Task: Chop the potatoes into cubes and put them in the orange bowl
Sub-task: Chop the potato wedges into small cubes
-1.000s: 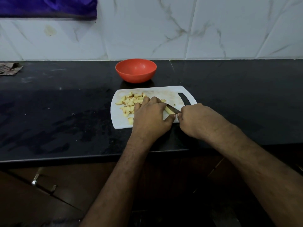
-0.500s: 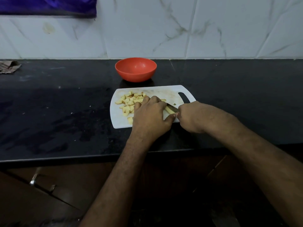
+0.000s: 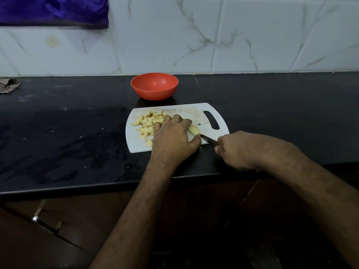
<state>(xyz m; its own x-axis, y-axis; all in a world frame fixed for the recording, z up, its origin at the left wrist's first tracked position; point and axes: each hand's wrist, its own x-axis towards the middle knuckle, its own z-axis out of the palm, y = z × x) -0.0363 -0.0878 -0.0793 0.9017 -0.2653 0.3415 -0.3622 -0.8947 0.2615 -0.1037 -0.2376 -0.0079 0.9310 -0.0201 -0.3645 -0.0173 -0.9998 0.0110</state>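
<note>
A white cutting board (image 3: 196, 111) lies on the black counter with a pile of potato cubes (image 3: 148, 122) on its left half. My left hand (image 3: 172, 138) curls over a potato piece (image 3: 193, 129) and holds it down on the board. My right hand (image 3: 236, 149) grips the handle of a knife (image 3: 207, 139), whose blade points left toward the potato piece by my left thumb. The orange bowl (image 3: 154, 86) stands just behind the board and looks empty.
The black counter (image 3: 68, 133) runs across the view, with its front edge near my forearms. A crumpled brown scrap (image 3: 7, 86) lies at the far left by the tiled wall. A purple cloth (image 3: 54, 10) hangs at the top left.
My right hand has pulled back to the right with the knife, so more of the blade shows. The left hand stays on the potato piece.
</note>
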